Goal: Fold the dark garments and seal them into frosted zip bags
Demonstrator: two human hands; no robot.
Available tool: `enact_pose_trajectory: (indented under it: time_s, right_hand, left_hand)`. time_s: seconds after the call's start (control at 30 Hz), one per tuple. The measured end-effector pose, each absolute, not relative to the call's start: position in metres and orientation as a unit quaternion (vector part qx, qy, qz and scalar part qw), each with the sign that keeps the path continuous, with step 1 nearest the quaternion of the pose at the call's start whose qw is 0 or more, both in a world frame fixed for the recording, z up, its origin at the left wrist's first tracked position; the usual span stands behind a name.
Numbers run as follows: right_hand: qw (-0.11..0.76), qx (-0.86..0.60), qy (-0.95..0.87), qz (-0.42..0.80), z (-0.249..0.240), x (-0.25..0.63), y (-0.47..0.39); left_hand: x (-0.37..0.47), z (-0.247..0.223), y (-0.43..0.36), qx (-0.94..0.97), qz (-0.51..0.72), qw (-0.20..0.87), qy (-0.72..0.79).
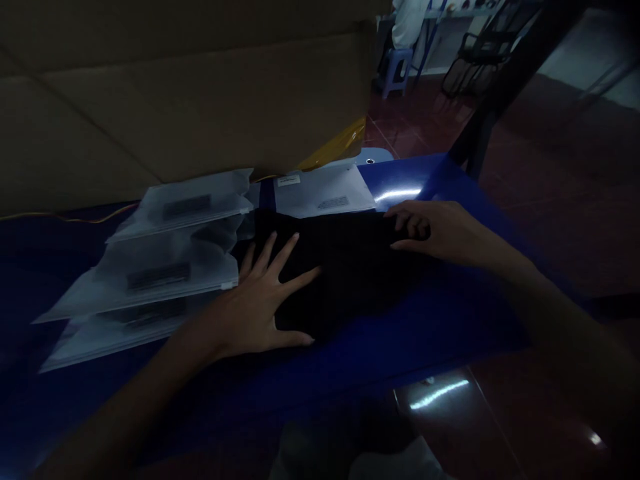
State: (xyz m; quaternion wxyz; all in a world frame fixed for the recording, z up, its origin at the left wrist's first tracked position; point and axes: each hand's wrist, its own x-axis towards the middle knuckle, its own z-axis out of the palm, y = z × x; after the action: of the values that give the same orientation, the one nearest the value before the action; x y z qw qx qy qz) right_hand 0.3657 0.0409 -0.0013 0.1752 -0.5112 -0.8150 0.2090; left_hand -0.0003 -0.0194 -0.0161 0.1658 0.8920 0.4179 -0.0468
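Note:
A black piece of folded cloth [345,267] lies on the blue table, too dark for its kind to show. My left hand [255,300] rests flat on the left part of this cloth, fingers spread wide. At the cloth's right end, my right hand [435,230] has its fingers curled around the edge, thumb on the near side. Left of the cloth, frosted zip bags [165,260] with dark labels overlap in a pile, close to my left wrist. Behind the cloth lies another pale bag [325,190] with printed text and a small white sticker.
A large cardboard box [200,113] with yellow tape [335,147] stands along the back of the blue table [390,340]. A dark post [480,140] rises at the right corner. Beyond are a blue stool [397,70] with a seated person and a black chair [483,50].

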Motion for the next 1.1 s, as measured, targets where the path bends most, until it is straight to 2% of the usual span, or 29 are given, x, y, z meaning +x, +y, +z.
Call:
enact_pose_trajectory:
  time_s: [0.07, 0.2, 0.3, 0.43, 0.53, 0.67, 0.73, 0.8, 0.93, 1.1]
  right_hand:
    - [0.177, -0.518, -0.806, 0.225, -0.001, 0.366, 0.041]
    - [0.169, -0.531, -0.819, 0.138, -0.005, 0.367, 0.043]
    - [0.149, -0.510, -0.835, 0.142, -0.006, 0.366, 0.045]
    - [0.188, -0.486, -0.830, 0.201, 0.003, 0.363, 0.041]
    - [0.220, -0.440, -0.815, 0.308, 0.015, 0.361, 0.033]
    - [0.116, -0.273, -0.836, 0.462, 0.028, 0.359, 0.024]
    - [0.074, -0.262, -0.835, 0.479, 0.027, 0.357, 0.024]
    - [0.078, -0.314, -0.847, 0.422, 0.019, 0.354, 0.027]
    - [0.103, -0.416, -0.878, 0.212, -0.003, 0.354, 0.037]
    - [0.101, -0.437, -0.884, 0.131, -0.009, 0.358, 0.035]
  left_hand:
    - [0.000, -0.015, -0.020, 0.888, -0.057, 0.167, 0.424]
    - [0.000, -0.015, -0.020, 0.888, -0.055, 0.169, 0.424]
    - [-0.002, -0.017, -0.019, 0.891, -0.049, 0.165, 0.421]
    - [-0.003, -0.020, -0.019, 0.894, -0.040, 0.161, 0.416]
    - [-0.005, -0.022, -0.019, 0.896, -0.034, 0.156, 0.414]
    - [-0.005, -0.020, -0.021, 0.895, -0.040, 0.158, 0.414]
    - [-0.004, -0.017, -0.022, 0.903, -0.033, 0.150, 0.400]
    - [-0.001, -0.014, -0.023, 0.917, -0.020, 0.136, 0.375]
    - [0.004, -0.015, -0.024, 0.934, -0.003, 0.124, 0.336]
    - [0.008, -0.021, -0.023, 0.933, -0.003, 0.142, 0.330]
